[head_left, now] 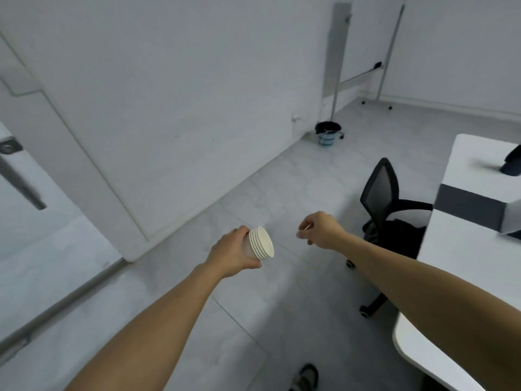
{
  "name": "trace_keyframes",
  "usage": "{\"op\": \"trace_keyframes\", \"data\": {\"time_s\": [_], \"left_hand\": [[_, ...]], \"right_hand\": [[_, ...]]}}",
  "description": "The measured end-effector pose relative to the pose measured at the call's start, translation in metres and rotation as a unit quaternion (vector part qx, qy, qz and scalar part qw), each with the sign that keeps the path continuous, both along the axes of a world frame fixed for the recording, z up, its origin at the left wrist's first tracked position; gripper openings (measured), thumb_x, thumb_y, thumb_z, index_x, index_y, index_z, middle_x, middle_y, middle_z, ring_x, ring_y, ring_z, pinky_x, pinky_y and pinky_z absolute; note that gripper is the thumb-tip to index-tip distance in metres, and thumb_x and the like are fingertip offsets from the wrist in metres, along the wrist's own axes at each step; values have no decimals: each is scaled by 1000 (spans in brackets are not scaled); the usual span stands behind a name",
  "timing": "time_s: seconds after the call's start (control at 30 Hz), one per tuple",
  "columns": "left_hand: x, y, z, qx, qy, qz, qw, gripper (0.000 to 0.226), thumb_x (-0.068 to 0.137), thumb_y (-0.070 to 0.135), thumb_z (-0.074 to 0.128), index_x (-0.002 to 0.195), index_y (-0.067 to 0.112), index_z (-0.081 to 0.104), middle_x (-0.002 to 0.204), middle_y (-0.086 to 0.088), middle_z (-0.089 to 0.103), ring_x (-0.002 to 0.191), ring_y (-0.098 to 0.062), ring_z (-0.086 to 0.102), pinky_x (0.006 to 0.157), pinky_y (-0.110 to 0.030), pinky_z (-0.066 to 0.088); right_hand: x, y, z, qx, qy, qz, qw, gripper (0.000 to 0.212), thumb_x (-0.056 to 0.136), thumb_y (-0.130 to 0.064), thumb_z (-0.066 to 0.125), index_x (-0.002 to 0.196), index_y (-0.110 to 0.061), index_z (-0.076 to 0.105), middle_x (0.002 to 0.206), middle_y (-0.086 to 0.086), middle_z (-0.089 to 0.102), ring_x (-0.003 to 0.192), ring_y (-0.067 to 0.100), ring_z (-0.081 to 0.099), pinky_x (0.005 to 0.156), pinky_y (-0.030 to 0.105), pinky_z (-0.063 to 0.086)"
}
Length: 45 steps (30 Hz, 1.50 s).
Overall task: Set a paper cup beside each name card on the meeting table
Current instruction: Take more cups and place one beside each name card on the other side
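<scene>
Fingers point(251, 265) of our left hand point(231, 253) wrap round a stack of cups point(260, 243), held on its side with the rims facing right, over the floor point(267, 187). Our right hand point(320, 230) hangs just beside the stack, apart from it, its fingers curled loosely in; whether they pinch anything we cannot tell, as that spot is blurred.

We see a white wall point(183, 94) ahead and a door point(25, 235) with a handle point(19, 179) at far left. The white table point(456, 249) runs down the right edge, well apart from the cups, with a dark object point(513, 163) on it, cut off by the frame. A black chair point(386, 210) stands against the table. A whiteboard stand point(386, 66) is in the far corner, and a small bin point(328, 133) sits by the wall. One shoe point(307, 376) shows at the bottom.
</scene>
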<state>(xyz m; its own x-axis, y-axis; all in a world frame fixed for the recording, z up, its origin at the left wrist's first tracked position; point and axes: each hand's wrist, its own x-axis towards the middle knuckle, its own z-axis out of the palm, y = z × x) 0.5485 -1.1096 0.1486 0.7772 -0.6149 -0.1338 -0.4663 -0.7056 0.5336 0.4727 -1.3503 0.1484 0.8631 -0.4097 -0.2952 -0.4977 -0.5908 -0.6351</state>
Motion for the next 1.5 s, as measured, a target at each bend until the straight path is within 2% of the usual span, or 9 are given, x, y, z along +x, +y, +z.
{"op": "trace_keyframes", "data": {"time_s": [0.1, 0.2, 0.37, 0.5, 0.67, 1.03, 1.17, 1.33, 1.5], "left_hand": [[44, -52, -7, -9, 7, -40, 999, 74, 54, 46, 84, 118, 29, 50, 113, 8, 59, 99, -19, 60, 83, -42, 53], [91, -112, -6, -10, 2, -81, 997, 73, 53, 47, 84, 116, 29, 50, 110, 7, 61, 95, -18, 61, 83, -44, 55], [155, -224, 13, -11, -12, -144, 989, 74, 55, 45, 86, 118, 28, 50, 111, 7, 61, 98, -18, 61, 83, -43, 55], [182, -311, 5, -21, 7, -208, 978, 76, 55, 45, 87, 118, 26, 50, 111, 5, 62, 97, -18, 61, 83, -45, 55], [200, -413, -12, -24, 21, -297, 954, 78, 56, 41, 87, 124, 28, 49, 115, 5, 61, 99, -17, 60, 84, -42, 55], [258, -624, -26, -14, 64, -447, 892, 68, 63, 26, 86, 123, 21, 55, 109, 4, 60, 98, -17, 58, 80, -30, 50], [249, -694, -24, -9, 75, -497, 864, 71, 60, 23, 87, 123, 20, 55, 111, 1, 62, 99, -19, 59, 81, -31, 49], [208, -763, -35, -4, 98, -542, 835, 73, 59, 27, 88, 124, 22, 55, 114, 3, 63, 102, -19, 60, 87, -34, 51], [157, -819, -46, 5, 133, -563, 815, 68, 63, 27, 87, 121, 23, 53, 113, 4, 61, 102, -17, 59, 85, -33, 50]], "right_hand": [[37, -38, -9, 43, -10, -23, 999, 25, 82, -34, 78, 93, -12, 72, 84, 8, 76, 81, 22, 74, 71, 34, 59], [76, -79, -11, 90, -27, -38, 995, 27, 81, -32, 79, 93, -8, 73, 77, 1, 72, 67, 12, 68, 60, 27, 55], [126, -163, 1, 133, -43, -77, 987, 24, 83, -25, 79, 94, -5, 73, 75, 1, 70, 64, 9, 64, 58, 23, 52], [141, -234, -5, 150, -54, -138, 978, 11, 83, -16, 78, 83, -10, 69, 73, 4, 69, 64, 11, 63, 55, 22, 50], [134, -316, -19, 162, -71, -228, 957, 15, 81, -7, 78, 72, -8, 66, 59, 4, 65, 49, 11, 60, 49, 22, 52], [141, -480, -21, 148, -78, -376, 911, 12, 81, 2, 74, 72, -4, 68, 61, 9, 64, 54, 19, 61, 57, 28, 55], [117, -521, -12, 148, -95, -454, 874, 6, 80, 8, 68, 85, 10, 68, 63, 11, 60, 51, 18, 59, 49, 23, 54], [52, -563, -3, 154, -84, -546, 819, 11, 83, 0, 63, 74, -6, 63, 64, 7, 60, 51, 16, 56, 47, 22, 47], [-39, -623, 7, 113, -135, -673, 719, 14, 89, -4, 59, 99, 3, 67, 74, 11, 63, 50, 13, 58, 45, 22, 44]]}}
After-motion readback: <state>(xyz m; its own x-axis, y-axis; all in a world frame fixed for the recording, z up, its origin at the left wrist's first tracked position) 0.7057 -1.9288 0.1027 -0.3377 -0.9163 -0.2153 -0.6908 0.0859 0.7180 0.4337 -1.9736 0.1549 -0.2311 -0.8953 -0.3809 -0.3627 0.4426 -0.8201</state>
